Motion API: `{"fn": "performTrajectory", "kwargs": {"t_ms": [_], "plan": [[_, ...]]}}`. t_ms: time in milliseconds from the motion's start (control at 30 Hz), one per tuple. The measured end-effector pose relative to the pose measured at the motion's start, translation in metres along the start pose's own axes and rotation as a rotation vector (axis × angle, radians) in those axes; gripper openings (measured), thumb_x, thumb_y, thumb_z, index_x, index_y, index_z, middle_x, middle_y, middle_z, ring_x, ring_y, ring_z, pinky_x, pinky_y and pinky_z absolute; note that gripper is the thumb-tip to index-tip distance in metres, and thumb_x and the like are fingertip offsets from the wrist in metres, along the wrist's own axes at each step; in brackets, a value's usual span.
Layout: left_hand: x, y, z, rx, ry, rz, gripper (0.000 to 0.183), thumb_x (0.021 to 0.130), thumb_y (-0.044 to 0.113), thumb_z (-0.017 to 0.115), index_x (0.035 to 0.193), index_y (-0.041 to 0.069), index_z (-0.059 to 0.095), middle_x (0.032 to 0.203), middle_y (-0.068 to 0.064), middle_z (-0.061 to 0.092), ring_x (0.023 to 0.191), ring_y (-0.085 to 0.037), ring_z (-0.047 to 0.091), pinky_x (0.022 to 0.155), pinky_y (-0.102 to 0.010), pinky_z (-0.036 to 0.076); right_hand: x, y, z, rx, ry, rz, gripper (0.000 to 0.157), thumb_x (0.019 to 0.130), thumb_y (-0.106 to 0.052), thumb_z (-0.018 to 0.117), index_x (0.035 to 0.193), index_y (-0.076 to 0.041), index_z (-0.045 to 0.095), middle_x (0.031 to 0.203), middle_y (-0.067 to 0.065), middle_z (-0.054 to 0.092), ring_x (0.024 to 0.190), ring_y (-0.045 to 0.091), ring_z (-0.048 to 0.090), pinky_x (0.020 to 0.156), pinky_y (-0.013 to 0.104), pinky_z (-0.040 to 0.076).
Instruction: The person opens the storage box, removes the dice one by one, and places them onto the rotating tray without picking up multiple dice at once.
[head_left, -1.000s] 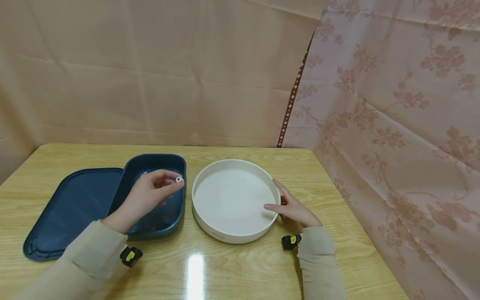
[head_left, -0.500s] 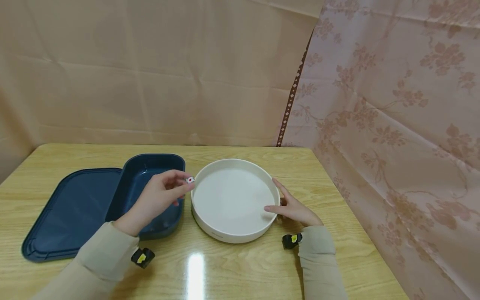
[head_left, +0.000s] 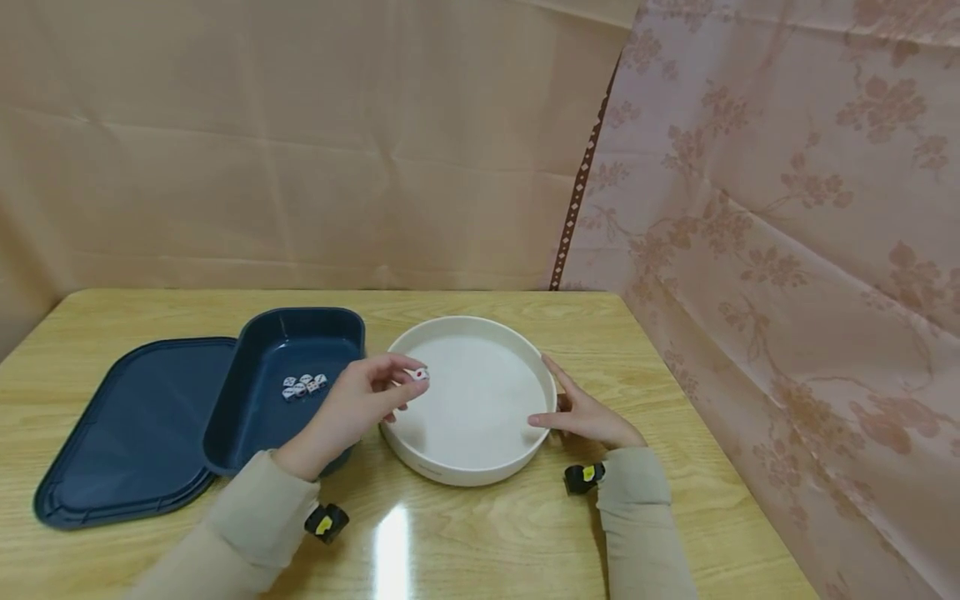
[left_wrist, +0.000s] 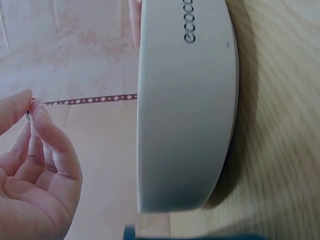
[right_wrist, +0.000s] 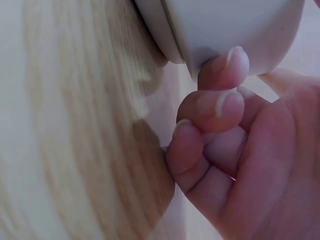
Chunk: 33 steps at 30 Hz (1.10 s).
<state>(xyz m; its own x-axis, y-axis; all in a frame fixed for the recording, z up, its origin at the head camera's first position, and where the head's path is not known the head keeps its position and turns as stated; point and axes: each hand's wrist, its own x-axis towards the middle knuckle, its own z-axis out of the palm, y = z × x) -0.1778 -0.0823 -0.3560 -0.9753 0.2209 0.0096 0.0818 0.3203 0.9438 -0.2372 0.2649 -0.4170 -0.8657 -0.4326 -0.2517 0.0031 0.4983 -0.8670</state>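
Observation:
Between thumb and index finger, my left hand [head_left: 356,408] pinches a small white die [head_left: 419,375] with a red spot, above the left part of a round white tray [head_left: 472,400]. In the left wrist view the left hand [left_wrist: 42,165] appears beside the tray's outer wall [left_wrist: 185,110]; fingertips mostly hide the die. My right hand [head_left: 591,418] holds the tray's right edge, thumb over the rim and index finger along the outside. Its other fingers are curled by the tray's wall in the right wrist view. Several dice [head_left: 300,389] lie together inside a dark blue box [head_left: 255,367].
A dark blue lid [head_left: 127,425] lies flat on the wooden table [head_left: 480,542], left of the box and partly against it. Cloth curtains [head_left: 315,167] hang behind the table and along its right side.
My left hand has carried the die rightward from over the blue box to over the white tray, uncovering the dice in the box. The right hand stays at the tray's edge.

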Motion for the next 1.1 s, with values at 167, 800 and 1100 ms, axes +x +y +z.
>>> {"fn": "performTrajectory", "kwargs": {"t_ms": [167, 800, 1100], "plan": [[0.004, 0.000, 0.010, -0.021, -0.019, -0.003, 0.032, 0.094, 0.024, 0.069, 0.120, 0.006, 0.066, 0.094, -0.013, 0.068, 0.077, -0.024, 0.059, 0.061, -0.027, 0.051, 0.000, 0.001, 0.001, -0.027, 0.023, 0.012, 0.108, 0.088, -0.031, 0.076, 0.159, -0.032, -0.005, 0.086, 0.010, 0.062, 0.070, 0.020, 0.051, 0.064, 0.027, 0.045], [0.008, -0.004, 0.026, -0.053, -0.038, -0.004, 0.035, 0.094, 0.026, 0.068, 0.121, 0.003, 0.065, 0.096, -0.009, 0.069, 0.074, -0.015, 0.058, 0.062, -0.028, 0.051, -0.005, -0.003, 0.005, -0.021, 0.046, 0.060, 0.102, 0.090, -0.033, 0.073, 0.158, -0.038, -0.003, 0.072, 0.004, 0.050, 0.054, 0.018, 0.044, 0.053, 0.027, 0.039], [0.012, -0.008, 0.030, -0.051, -0.028, -0.036, 0.031, 0.094, 0.024, 0.069, 0.119, 0.006, 0.066, 0.096, -0.008, 0.069, 0.073, -0.015, 0.058, 0.063, -0.028, 0.051, -0.004, -0.001, 0.005, -0.007, 0.049, 0.055, 0.102, 0.090, -0.032, 0.073, 0.159, -0.037, -0.002, 0.074, 0.006, 0.052, 0.055, 0.018, 0.044, 0.054, 0.027, 0.040]]}}
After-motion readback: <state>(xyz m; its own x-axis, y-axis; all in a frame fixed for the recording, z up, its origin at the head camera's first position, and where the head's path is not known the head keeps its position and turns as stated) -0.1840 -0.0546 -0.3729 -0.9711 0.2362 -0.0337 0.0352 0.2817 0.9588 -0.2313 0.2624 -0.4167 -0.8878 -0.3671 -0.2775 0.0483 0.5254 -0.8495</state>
